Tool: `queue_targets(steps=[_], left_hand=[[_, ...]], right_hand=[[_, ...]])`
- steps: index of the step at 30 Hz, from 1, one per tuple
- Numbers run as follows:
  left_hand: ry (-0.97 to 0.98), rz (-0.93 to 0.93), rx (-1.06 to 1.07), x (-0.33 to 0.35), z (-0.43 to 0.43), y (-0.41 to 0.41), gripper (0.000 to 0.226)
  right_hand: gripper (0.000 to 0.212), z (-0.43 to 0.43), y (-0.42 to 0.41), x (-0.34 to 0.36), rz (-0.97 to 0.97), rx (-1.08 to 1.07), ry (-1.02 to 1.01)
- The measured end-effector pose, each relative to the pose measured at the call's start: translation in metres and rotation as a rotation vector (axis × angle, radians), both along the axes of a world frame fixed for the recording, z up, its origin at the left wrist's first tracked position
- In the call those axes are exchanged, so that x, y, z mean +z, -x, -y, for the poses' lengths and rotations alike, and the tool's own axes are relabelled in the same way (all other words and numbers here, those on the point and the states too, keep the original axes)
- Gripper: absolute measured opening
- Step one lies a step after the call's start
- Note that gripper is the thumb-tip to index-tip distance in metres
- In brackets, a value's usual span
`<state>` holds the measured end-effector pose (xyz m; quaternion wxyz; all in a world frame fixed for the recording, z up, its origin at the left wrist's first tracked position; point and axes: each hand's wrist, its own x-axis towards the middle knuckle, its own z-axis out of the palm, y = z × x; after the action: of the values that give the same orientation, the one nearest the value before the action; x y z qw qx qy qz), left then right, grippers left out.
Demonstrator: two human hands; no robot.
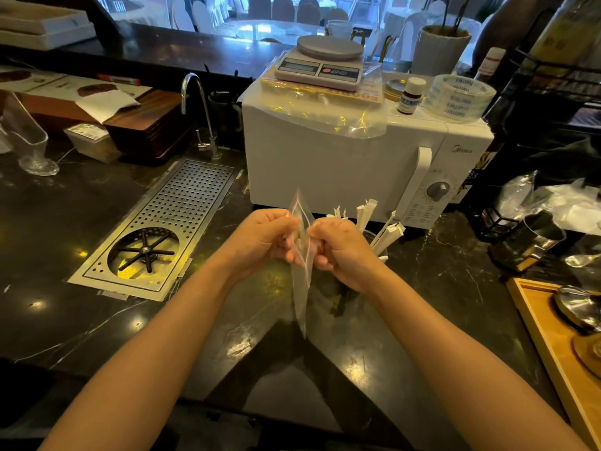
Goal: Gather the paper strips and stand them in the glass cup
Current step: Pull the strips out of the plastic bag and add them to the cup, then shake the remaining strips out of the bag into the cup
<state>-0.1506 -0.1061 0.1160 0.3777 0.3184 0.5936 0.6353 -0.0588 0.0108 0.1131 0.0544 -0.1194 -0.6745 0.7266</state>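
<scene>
1. Your left hand point(263, 239) and right hand point(341, 252) are raised together above the dark marble counter point(65, 304), knuckles almost meeting.
2. Grip, left: fingers curled closed, pinching the left edge of a clear plastic bag point(300, 281).
3. Grip, right: fingers curled closed, pinching the right edge of the same bag. The bag stands on edge between your two hands, its top poking above them and its lower part hanging below toward the counter.
4. Bag contents: cannot tell; the film is transparent and creased.
5. Paper strips point(367, 219): a bunch of white strips stands upright just behind your right hand, their tips fanning out to the right.
6. Glass cup point(374, 239): mostly hidden behind your right hand; only part of its rim and wall shows around the strips. It sits on the counter just in front of the white microwave point(325, 157).
7. Surroundings: a perforated metal drain tray point(182, 206) lies to the left of your hands; a kitchen scale point(322, 63) rests on top of the microwave.
</scene>
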Motion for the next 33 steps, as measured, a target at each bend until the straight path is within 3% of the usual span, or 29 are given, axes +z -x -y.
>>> queue_targets(steps=[11,24,28,31,33], left_hand=[[0.312,-0.317,0.097,0.025,0.023,0.044,0.037],[0.39,-0.431,0.055,0.049,0.033,0.065,0.031],[0.328,-0.481,0.079,0.055,0.027,0.064,0.029],[0.302,-0.552,0.097,0.06,0.022,0.062,0.031],[0.28,-0.599,0.093,0.064,0.019,0.06,0.032]], right_hand=[[0.04,-0.03,0.003,0.027,0.229,0.062,-0.525],[0.032,-0.035,0.009,0.028,0.319,0.213,-0.672],[0.026,-0.026,0.009,0.021,0.3,0.24,-0.476],[0.01,-0.015,0.013,0.015,0.273,0.163,0.033],[0.03,-0.012,0.017,0.01,0.302,0.128,0.33]])
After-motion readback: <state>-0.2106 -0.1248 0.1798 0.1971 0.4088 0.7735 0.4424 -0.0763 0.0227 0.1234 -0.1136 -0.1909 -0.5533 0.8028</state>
